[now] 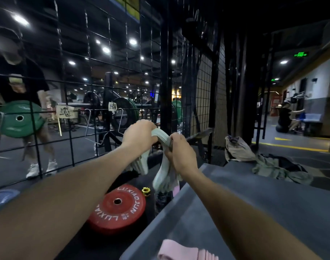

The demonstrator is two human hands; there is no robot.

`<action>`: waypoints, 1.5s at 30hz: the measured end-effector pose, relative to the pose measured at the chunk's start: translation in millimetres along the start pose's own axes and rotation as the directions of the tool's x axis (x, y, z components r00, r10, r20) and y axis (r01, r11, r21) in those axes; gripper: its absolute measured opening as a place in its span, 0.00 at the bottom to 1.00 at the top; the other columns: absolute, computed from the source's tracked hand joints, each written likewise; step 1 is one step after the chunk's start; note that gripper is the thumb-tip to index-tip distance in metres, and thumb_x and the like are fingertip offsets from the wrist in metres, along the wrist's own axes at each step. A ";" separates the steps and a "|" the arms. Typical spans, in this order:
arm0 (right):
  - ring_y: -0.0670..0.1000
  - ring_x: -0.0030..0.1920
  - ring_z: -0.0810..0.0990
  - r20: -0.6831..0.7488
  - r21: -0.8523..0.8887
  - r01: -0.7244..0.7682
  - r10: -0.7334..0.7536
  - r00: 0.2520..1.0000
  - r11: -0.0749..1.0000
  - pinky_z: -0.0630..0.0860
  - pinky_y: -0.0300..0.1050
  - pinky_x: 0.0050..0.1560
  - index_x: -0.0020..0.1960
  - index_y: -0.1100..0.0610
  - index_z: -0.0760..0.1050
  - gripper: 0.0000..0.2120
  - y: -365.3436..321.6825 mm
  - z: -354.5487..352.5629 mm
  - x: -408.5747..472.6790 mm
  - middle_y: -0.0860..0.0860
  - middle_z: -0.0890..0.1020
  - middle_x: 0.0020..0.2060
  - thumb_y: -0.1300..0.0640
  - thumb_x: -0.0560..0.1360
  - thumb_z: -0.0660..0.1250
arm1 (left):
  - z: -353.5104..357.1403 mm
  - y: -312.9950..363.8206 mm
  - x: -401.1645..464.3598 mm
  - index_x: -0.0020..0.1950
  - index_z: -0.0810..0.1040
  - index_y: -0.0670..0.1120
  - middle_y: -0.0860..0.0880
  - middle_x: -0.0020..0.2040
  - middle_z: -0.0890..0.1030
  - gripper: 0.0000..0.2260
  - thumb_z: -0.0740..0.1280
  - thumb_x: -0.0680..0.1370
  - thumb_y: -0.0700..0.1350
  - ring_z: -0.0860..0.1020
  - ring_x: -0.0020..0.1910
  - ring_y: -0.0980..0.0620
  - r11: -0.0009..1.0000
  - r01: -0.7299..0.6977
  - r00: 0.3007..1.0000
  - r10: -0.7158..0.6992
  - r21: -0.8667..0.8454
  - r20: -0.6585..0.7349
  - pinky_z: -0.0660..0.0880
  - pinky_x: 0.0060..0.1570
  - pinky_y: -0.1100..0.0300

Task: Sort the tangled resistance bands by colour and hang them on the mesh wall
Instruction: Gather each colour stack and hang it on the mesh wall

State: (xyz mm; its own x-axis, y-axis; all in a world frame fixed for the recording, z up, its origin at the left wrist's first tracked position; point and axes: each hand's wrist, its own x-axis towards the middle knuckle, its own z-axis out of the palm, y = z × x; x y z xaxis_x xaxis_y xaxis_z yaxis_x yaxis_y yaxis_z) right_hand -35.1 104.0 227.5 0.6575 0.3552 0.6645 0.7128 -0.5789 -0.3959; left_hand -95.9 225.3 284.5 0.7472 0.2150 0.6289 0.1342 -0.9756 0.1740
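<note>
before the black mesh wall (111, 53), left hand (139, 136) and right hand (180, 153), arms outstretched, curl fingers round pale green bands (161, 136).

The left hand (139, 136) and right hand (179, 152) are covering the middle of the pale green bands (161, 136), hiding how they are looping. The pink bands (181, 249) are running off the bottom edge. The labels (65, 111) on the mesh wall (70, 87) are blurring beyond reading.
</note>
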 end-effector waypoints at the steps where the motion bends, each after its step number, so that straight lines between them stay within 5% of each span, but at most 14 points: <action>1: 0.53 0.43 0.75 -0.021 -0.012 0.026 -0.026 0.999 1.000 0.74 0.51 0.39 0.52 0.56 0.67 0.07 -1.5 1.1 4.0 0.51 0.74 0.48 0.57 0.76 0.62 | -3.4 -5.0 2.1 0.51 0.81 0.51 0.50 0.41 0.81 0.08 0.67 0.73 0.45 0.76 0.36 0.48 1.000 -0.001 1.000 0.001 0.009 -0.002 0.68 0.34 0.59; 7: 0.52 0.42 0.75 -0.074 0.065 0.104 -0.099 0.992 0.992 0.73 0.48 0.40 0.53 0.57 0.69 0.05 -13.6 5.2 39.7 0.51 0.73 0.46 0.60 0.78 0.57 | -22.3 -19.3 30.0 0.58 0.75 0.50 0.51 0.48 0.81 0.14 0.70 0.74 0.45 0.80 0.40 0.48 0.995 -0.022 0.996 0.030 0.097 -0.087 0.72 0.36 0.58; 12: 0.56 0.54 0.75 -0.082 0.194 0.108 -0.094 0.992 0.975 0.72 0.51 0.54 0.61 0.58 0.70 0.12 -19.2 23.3 74.9 0.55 0.75 0.57 0.63 0.77 0.59 | -29.8 -26.0 54.2 0.50 0.74 0.49 0.48 0.45 0.79 0.07 0.68 0.73 0.42 0.78 0.42 0.44 0.970 -0.017 0.989 0.051 0.244 -0.136 0.72 0.37 0.55; 26: 0.52 0.46 0.78 -0.040 0.314 0.087 -0.079 0.996 0.945 0.77 0.54 0.46 0.54 0.52 0.75 0.08 -36.1 78.1 95.9 0.49 0.80 0.49 0.60 0.76 0.62 | -11.3 -65.7 49.3 0.47 0.73 0.46 0.48 0.45 0.73 0.07 0.66 0.73 0.36 0.73 0.39 0.46 0.914 0.013 0.978 0.072 0.406 -0.194 0.68 0.34 0.54; 33: 0.52 0.44 0.77 -0.044 0.343 0.066 -0.054 0.998 0.937 0.76 0.50 0.45 0.49 0.50 0.78 0.04 -33.9 82.9 87.6 0.50 0.80 0.46 0.53 0.75 0.66 | -4.9 -69.7 41.7 0.44 0.73 0.48 0.50 0.44 0.74 0.07 0.69 0.72 0.38 0.75 0.39 0.46 0.942 0.041 0.978 0.030 0.332 -0.206 0.72 0.36 0.55; 37: 0.49 0.49 0.75 -0.099 0.304 0.099 -0.072 0.992 0.947 0.76 0.48 0.47 0.54 0.52 0.75 0.09 -32.6 85.8 83.0 0.47 0.76 0.51 0.61 0.75 0.64 | -1.9 -70.3 36.3 0.48 0.76 0.47 0.48 0.49 0.76 0.09 0.71 0.71 0.38 0.77 0.42 0.45 0.973 0.094 0.978 -0.050 0.210 -0.203 0.72 0.41 0.55; 42: 0.52 0.48 0.72 -0.125 0.292 0.302 -0.276 0.953 0.908 0.71 0.48 0.44 0.45 0.59 0.75 0.02 -37.5 78.6 76.7 0.52 0.74 0.44 0.63 0.75 0.63 | -1.3 -72.1 34.8 0.47 0.76 0.48 0.48 0.48 0.74 0.08 0.72 0.70 0.43 0.76 0.44 0.43 0.977 0.161 0.970 -0.130 0.140 -0.207 0.69 0.41 0.56; 45: 0.53 0.45 0.74 -0.108 0.278 0.337 -0.319 0.942 0.900 0.74 0.54 0.43 0.46 0.61 0.80 0.11 -45.0 76.4 71.2 0.54 0.76 0.41 0.55 0.77 0.64 | -0.8 -72.7 34.6 0.46 0.76 0.48 0.49 0.45 0.71 0.07 0.71 0.70 0.43 0.76 0.43 0.43 0.976 0.176 0.968 -0.147 0.131 -0.203 0.69 0.41 0.57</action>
State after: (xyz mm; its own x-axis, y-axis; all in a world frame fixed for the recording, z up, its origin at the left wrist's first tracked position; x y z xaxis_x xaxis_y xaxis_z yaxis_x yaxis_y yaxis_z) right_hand -1.7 211.4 244.3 0.3652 0.4396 0.8206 0.9306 -0.1971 -0.3085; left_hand -80.3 303.7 294.2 0.5711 0.3608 0.7373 0.3475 -0.9200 0.1810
